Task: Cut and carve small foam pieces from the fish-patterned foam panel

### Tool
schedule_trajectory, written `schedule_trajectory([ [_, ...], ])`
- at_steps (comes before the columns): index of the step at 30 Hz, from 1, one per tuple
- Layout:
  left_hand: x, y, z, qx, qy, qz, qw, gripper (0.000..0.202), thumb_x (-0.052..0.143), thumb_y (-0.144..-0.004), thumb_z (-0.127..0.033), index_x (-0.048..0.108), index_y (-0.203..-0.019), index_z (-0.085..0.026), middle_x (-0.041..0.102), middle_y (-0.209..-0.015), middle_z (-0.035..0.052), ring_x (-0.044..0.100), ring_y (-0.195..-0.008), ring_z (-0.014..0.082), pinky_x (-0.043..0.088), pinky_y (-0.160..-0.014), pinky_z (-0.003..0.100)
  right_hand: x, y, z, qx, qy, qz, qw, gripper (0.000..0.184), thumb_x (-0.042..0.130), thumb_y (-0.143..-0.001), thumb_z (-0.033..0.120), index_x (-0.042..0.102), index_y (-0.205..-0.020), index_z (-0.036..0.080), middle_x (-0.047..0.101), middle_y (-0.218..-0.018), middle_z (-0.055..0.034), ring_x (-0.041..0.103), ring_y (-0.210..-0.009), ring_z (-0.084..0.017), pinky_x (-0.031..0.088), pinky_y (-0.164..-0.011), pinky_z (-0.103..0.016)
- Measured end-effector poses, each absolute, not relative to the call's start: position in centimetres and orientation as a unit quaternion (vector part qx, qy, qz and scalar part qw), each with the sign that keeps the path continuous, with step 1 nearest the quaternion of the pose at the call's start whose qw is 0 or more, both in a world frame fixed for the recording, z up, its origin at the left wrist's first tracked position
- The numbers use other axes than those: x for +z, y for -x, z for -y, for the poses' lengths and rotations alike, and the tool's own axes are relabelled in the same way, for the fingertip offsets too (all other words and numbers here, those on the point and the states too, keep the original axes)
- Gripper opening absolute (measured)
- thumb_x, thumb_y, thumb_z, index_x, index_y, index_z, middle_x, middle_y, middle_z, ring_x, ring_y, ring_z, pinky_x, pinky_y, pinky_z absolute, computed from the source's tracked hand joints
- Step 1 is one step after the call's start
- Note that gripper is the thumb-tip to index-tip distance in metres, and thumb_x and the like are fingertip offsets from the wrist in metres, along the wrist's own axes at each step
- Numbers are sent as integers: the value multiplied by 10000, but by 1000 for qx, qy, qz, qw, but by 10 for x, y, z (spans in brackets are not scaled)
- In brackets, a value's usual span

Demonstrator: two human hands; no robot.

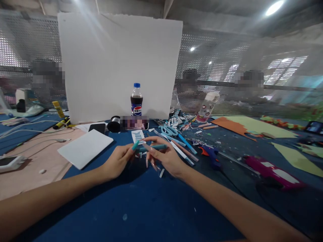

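Observation:
My left hand (pixel 118 160) is closed in a pinch at the middle of the blue table. A bright teal tip (pixel 135 145) shows at its thumb; whether this is a long nail or a small piece is unclear. Facing it, my right hand (pixel 168 156) pinches a slim dark-teal pen-like stick (pixel 160 147), held nearly level above the table. The stick's left end reaches close to my left fingertips; contact there cannot be made out. Just beyond the hands lies a white card with blue print (pixel 137 136). A small white scrap (pixel 162 173) lies below my right hand.
Light-blue scissors (pixel 168 130), several pens (pixel 188 144) and a heap of paper scraps (pixel 178 121) lie behind my right hand. A blue glue gun (pixel 213 157) and a magenta tool (pixel 274 171) are to the right. A cola bottle (pixel 136 101) stands ahead; a white pad (pixel 85 149) lies left.

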State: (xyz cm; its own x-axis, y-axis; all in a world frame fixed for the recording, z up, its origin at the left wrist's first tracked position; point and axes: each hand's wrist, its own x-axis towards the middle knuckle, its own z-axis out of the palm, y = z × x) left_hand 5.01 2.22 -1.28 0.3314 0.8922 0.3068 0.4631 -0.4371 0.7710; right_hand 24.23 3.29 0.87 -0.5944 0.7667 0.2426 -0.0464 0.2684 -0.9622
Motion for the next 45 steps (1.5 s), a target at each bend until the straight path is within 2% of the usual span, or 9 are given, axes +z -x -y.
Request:
schedule_trajectory([
  [5,-9,-54,-13,272,-868,-344,232,249,280,-916,-267,492,-834,-166,551,-774,22,514,-683,133,403,-643,238,-4,-234,-29,658,244,620,351,283,573,-771,442,464,-849,194,568,-560,43,486,-365,-72,323,-310,-156],
  [10,-14,-60,-13,193,-895,-387,106,114,327,-863,-200,437,-841,-177,554,-799,59,523,-697,180,422,-634,289,-9,-231,-28,621,348,601,365,301,520,-788,465,414,-715,193,389,-350,114,315,-219,-43,243,-233,-137],
  [13,-16,-61,-14,177,-894,-406,71,145,288,-864,-184,424,-814,-174,559,-748,60,516,-631,176,416,-591,294,-10,-230,-30,630,351,583,374,212,481,-801,392,449,-875,196,420,-338,114,328,-202,-68,238,-222,-143],
  [17,-13,-62,-14,140,-882,-449,30,188,254,-880,-197,417,-790,-174,578,-715,65,526,-592,180,389,-544,285,-8,-228,-32,647,349,549,397,456,430,-772,277,374,-1216,190,485,-381,102,329,-199,-71,231,-222,-140],
  [20,-11,-64,-13,126,-881,-455,23,195,239,-881,-192,415,-797,-175,587,-720,68,540,-598,192,373,-536,284,-10,-227,-32,647,351,530,420,519,424,-744,254,378,-1254,171,509,-405,83,325,-198,-68,216,-216,-149],
  [29,-13,-59,-10,207,-876,-436,23,243,216,-886,-201,442,-799,-183,578,-684,37,532,-571,171,353,-536,264,-13,-219,-26,623,327,508,496,220,431,-707,232,571,-859,160,541,-449,37,323,-205,-53,206,-220,-173],
  [37,-14,-56,-7,294,-855,-427,18,249,255,-874,-211,488,-788,-188,575,-727,41,549,-659,170,405,-608,269,-5,-210,-14,622,299,489,532,202,456,-672,239,593,-798,160,529,-432,42,358,-208,-68,234,-210,-183],
  [42,-13,-37,-20,378,-679,-629,6,294,236,-899,-288,394,-663,-209,424,-487,-22,415,-424,144,314,-452,255,-6,-242,-41,553,342,441,619,175,407,-672,242,535,-763,163,490,-358,50,295,-170,-64,176,-193,-171],
  [45,-11,-33,-25,349,-733,-584,19,275,243,-906,-309,378,-689,-208,429,-519,-27,428,-451,139,326,-491,262,-2,-256,-52,504,313,432,680,150,379,-717,257,474,-812,191,513,-401,62,342,-189,-67,229,-214,-163],
])
